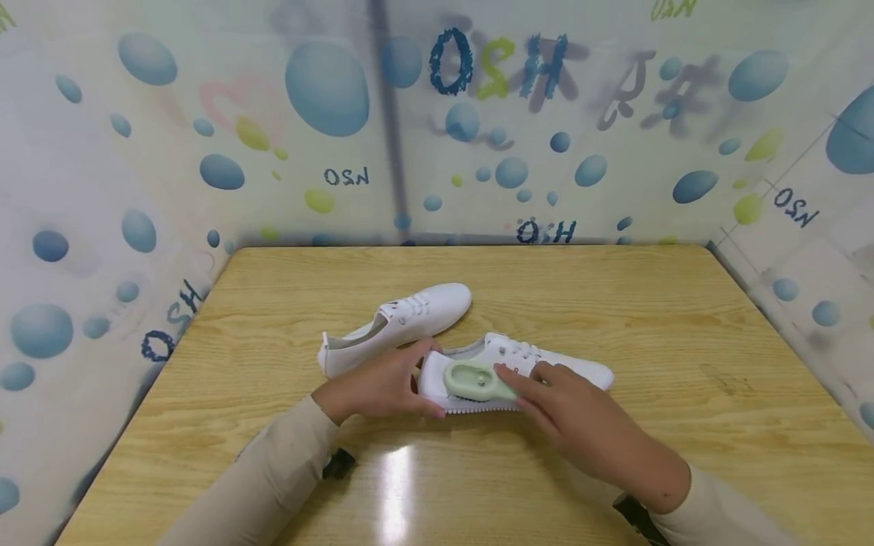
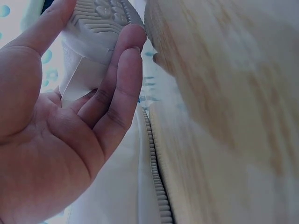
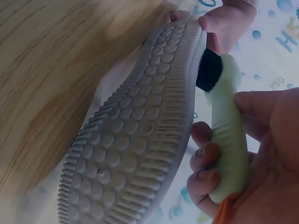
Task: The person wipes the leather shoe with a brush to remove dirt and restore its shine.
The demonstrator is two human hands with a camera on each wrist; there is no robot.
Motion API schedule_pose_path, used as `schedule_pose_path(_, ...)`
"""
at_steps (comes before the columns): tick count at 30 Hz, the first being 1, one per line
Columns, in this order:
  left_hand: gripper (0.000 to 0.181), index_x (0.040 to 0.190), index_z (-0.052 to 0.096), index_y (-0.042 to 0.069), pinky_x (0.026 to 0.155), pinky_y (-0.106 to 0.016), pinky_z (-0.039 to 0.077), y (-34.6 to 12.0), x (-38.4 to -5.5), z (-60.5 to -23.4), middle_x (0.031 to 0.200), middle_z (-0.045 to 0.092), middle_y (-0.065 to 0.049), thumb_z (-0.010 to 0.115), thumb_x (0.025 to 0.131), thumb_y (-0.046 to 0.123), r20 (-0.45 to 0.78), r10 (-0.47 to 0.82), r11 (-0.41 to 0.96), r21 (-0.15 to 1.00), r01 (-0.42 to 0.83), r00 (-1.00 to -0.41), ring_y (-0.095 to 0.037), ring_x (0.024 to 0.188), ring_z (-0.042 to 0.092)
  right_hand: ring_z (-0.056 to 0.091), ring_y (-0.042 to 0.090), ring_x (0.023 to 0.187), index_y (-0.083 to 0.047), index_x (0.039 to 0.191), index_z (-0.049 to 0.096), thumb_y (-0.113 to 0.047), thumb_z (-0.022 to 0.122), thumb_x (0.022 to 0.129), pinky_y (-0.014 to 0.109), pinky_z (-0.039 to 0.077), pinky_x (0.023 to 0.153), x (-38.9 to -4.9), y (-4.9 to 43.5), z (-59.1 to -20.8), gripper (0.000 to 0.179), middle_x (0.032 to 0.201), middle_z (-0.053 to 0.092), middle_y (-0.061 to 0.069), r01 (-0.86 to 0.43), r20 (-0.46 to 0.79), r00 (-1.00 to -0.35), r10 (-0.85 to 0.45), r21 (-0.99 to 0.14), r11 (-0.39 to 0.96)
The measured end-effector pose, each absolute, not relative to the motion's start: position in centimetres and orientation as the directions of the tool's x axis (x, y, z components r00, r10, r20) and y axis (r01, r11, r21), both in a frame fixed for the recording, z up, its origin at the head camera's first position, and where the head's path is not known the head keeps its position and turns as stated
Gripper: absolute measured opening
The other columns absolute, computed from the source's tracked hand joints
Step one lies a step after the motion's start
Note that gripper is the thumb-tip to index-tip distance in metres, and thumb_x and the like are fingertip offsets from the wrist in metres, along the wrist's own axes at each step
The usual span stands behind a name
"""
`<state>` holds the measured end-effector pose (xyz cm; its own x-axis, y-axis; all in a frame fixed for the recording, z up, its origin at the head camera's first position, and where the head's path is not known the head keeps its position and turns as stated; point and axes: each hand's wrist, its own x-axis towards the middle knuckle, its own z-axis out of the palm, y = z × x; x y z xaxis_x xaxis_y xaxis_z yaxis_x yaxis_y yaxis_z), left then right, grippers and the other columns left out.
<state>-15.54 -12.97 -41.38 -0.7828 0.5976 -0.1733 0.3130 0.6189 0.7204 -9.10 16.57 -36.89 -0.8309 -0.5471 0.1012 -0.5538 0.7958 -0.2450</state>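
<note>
My left hand (image 1: 385, 383) grips the heel of a white lace-up shoe (image 1: 573, 367), thumb and fingers spread around it. The shoe is tipped, and its studded sole (image 3: 126, 126) shows in the right wrist view. In my right hand (image 1: 580, 417) is a pale green scrub brush (image 3: 229, 144), with fingers wrapped around its handle. The brush's dark bristles (image 3: 210, 70) touch the side of the shoe near the heel. Behind my left hand lies a second white shoe (image 1: 437, 307), toe pointing to the back right.
Both shoes are over a wooden table (image 1: 273, 288). A wall covering (image 1: 423, 159) with blue and green bubble prints stands behind and beside the table. An orange cord (image 3: 225, 210) hangs from the brush handle's end.
</note>
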Motion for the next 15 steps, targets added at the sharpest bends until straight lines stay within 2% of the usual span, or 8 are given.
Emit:
schedule_pose_path(8, 0.075, 0.13, 0.046, 0.018, 0.073, -0.027, 0.051, -12.8, -15.6, -41.4, 0.101, 0.064, 0.007, 0.088, 0.073, 0.045, -0.161, 0.602, 0.619, 0.712, 0.331, -0.782, -0.008, 0.081, 0.061, 0.051, 0.007, 0.087, -0.036, 0.146, 0.049, -0.028, 0.06, 0.1, 0.03, 0.048, 0.075, -8.6, 17.6, -36.7, 0.048, 0.103, 0.06, -0.004, -0.496, 0.049, -0.865, -0.499, -0.229, 0.838)
schedule_pose_path(15, 0.078, 0.131, 0.046, 0.017, 0.076, -0.027, 0.05, -12.9, -15.6, -41.5, 0.106, 0.064, 0.005, 0.088, 0.073, 0.046, -0.155, 0.595, 0.63, 0.699, 0.338, -0.788, -0.008, 0.086, 0.06, 0.05, 0.005, 0.083, -0.035, 0.145, 0.052, -0.025, 0.062, 0.1, 0.029, 0.047, 0.072, -8.1, 19.3, -36.6, 0.047, 0.101, 0.06, -0.005, -0.512, 0.097, -0.859, -0.503, -0.187, 0.838)
